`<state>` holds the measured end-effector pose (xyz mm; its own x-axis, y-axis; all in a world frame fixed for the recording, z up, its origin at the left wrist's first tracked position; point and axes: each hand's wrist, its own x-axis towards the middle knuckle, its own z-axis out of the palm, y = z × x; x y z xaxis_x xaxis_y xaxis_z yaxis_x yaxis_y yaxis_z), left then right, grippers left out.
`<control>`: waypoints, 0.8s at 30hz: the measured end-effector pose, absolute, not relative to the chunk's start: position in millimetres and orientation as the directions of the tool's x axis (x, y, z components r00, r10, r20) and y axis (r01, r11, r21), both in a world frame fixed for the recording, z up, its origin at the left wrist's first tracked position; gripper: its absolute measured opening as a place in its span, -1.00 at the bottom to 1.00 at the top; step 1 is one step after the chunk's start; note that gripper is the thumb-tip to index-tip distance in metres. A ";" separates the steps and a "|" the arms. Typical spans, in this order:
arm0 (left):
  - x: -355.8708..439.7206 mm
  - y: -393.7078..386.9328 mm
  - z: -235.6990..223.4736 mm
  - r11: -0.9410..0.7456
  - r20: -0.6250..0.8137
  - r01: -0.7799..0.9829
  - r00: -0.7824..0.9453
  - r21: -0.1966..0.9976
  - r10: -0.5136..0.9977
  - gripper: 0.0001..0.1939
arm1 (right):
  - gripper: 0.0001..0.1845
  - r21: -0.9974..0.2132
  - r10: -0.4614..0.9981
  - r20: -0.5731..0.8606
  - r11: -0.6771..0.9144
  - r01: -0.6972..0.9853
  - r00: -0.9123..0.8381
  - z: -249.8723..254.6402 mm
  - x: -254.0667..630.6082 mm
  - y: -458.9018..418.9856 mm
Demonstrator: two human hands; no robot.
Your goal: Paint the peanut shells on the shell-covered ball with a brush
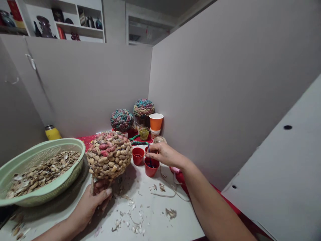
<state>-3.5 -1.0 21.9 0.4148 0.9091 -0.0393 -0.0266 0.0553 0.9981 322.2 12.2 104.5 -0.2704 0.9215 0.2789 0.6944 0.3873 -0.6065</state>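
Observation:
My left hand (94, 199) is closed round the underside stem of a ball-shaped tree of peanut shells (110, 160), holding it tilted above the table. Most of its shells are plain tan; the top ones are painted red and pink. My right hand (164, 154) pinches a thin blue-handled brush (150, 157), whose tip is down in a red cup (151, 171) of dark paint. Beside that stands a second red cup (138, 157); another behind is partly covered by my right fingers.
At left, a green basket (81, 154) holds loose shells. Two coloured shell trees (122, 119) stand at the back, near an orange paper cup (156, 123), green-handled pliers (139, 143) and a yellow jar (52, 133). Shell scraps and string (163, 195) litter the white table; grey panels (100, 83) enclose it.

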 end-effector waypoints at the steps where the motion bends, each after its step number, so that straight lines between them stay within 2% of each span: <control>1: -3.5 -0.9 21.8 0.046 -0.030 -0.031 0.410 0.998 0.912 -0.51 | -0.63 -0.623 0.922 0.276 0.388 0.680 -0.273 105.5 321.9 11.7; 6: -4.7 1.5 20.7 0.013 0.000 -0.029 0.408 1.000 0.913 -0.53 | -0.63 -0.716 0.934 0.271 0.356 0.601 -0.231 107.4 324.7 11.1; 14: -3.7 0.4 20.9 0.044 -0.032 -0.020 0.406 0.999 0.913 -0.54 | -0.58 -0.851 0.946 0.326 0.295 0.434 -0.003 109.6 340.1 13.5; 24: -1.2 -2.5 26.2 0.044 -0.024 -0.045 0.379 0.998 0.925 -0.56 | -0.52 -0.927 0.926 0.323 0.267 0.263 0.197 108.7 357.0 20.1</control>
